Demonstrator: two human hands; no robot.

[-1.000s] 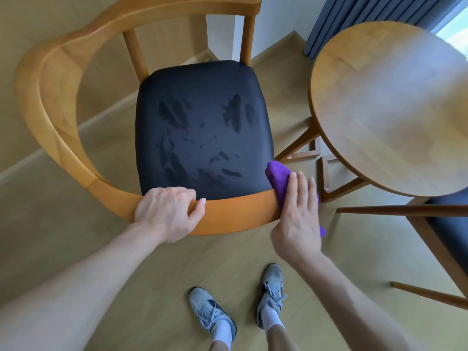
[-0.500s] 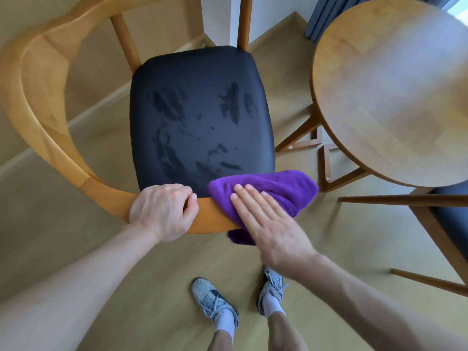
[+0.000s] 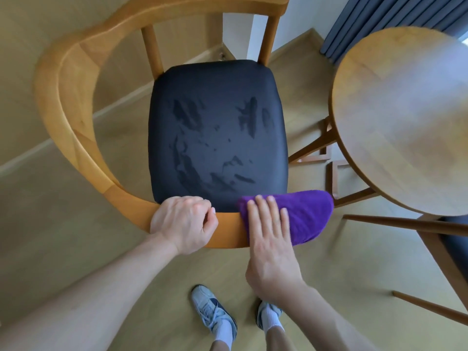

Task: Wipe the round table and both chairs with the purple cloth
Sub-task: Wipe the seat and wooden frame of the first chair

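Since half a second ago, the right hand (image 3: 272,239) has turned to point straight ahead, flat on the cloth (image 3: 304,216), which drapes over the rail (image 3: 229,229) of the chair (image 3: 63,97). The left hand (image 3: 183,224) grips the rail beside it.

Risk: nothing pinches the cloth, so a quick swipe may slide it off the rail's end to the floor. The table (image 3: 405,122) stands near, to the right.

No writing is readable anywhere.

Single head-worn wide-angle view, looking steeply down from above, close over the chair (image 3: 217,138), round table (image 3: 405,117) at right, floor (image 3: 50,224) and shoes (image 3: 212,312) at the bottom edge
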